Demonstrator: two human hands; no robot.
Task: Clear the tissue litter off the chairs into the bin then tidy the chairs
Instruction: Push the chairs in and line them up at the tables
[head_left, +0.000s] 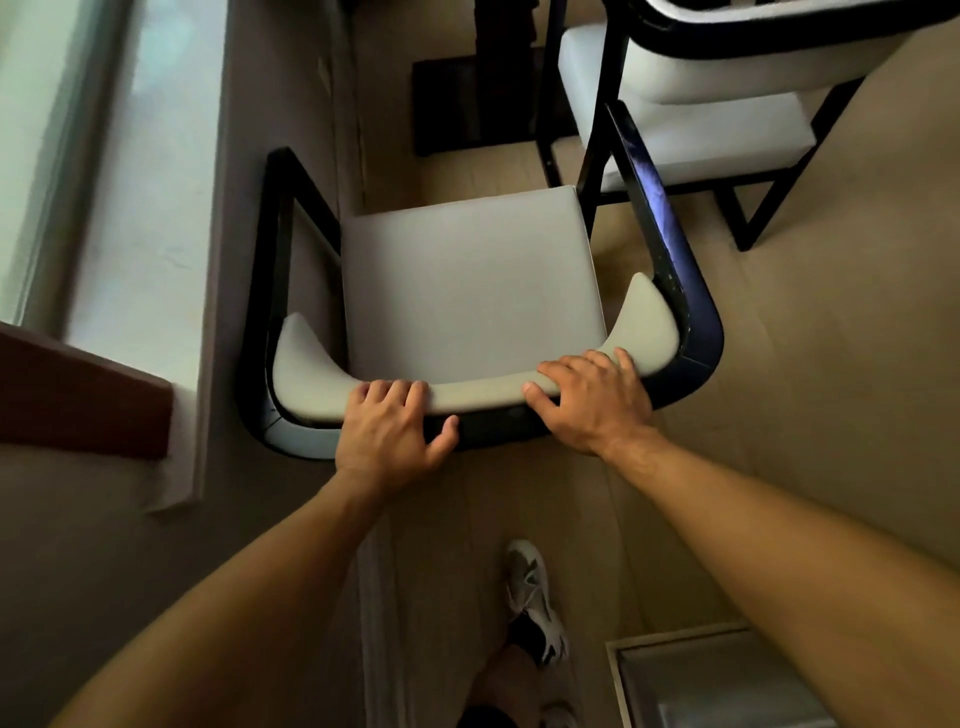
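With the left hand (392, 423) and right hand (592, 397) curled over the chair (467, 280) back, push evenly so it slides straight.

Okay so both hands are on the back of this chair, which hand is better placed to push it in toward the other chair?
Probably the left hand: the second chair stands up and right of the near chair.

No legible text or labels.
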